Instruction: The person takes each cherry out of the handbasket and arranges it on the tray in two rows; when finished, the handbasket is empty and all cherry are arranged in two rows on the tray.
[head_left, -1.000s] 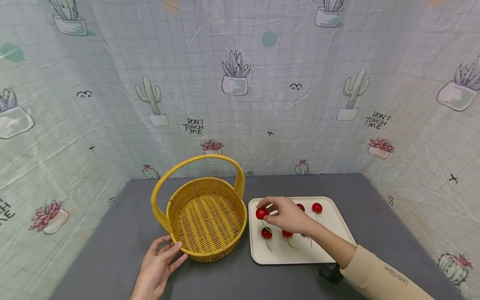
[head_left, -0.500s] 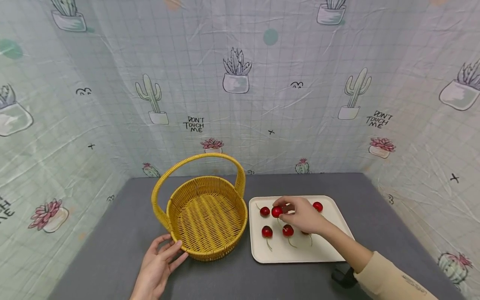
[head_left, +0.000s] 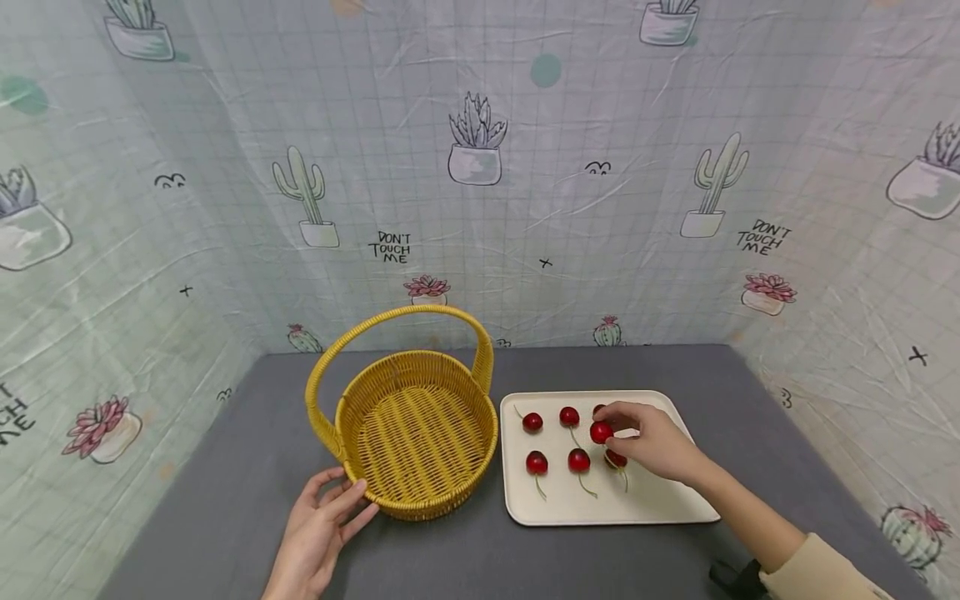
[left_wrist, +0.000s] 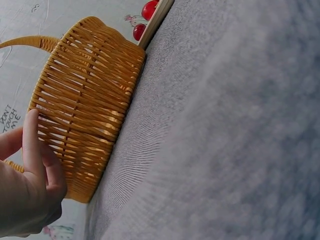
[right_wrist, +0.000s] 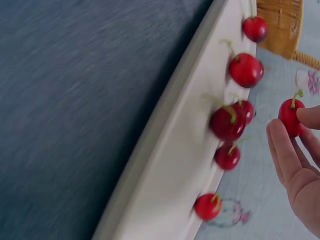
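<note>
My right hand (head_left: pixel 654 437) pinches a red cherry (head_left: pixel 601 432) with a green stem between thumb and fingertips, over the right half of a cream tray (head_left: pixel 675 500). In the right wrist view the pinched cherry (right_wrist: pixel 290 117) hangs above the tray surface. Several more cherries lie on the tray in two rows, among them a front-left cherry (head_left: pixel 536 462) and a back-left cherry (head_left: pixel 532 422). One back cherry is partly hidden by my right fingers. My left hand (head_left: pixel 318 529) touches the rim of a yellow wicker basket (head_left: pixel 416 506) with extended fingers; its inside holds nothing.
The basket's tall arched handle (head_left: pixel 408 312) rises above it. The basket stands just left of the tray on a dark grey tabletop (head_left: pixel 450 567). A cactus-print cloth (head_left: pixel 547 208) hangs behind and along both sides.
My right hand has moved right across the tray with the cherry, uncovering cherries at the left and middle of the back row. The left hand and basket have stayed in place.
</note>
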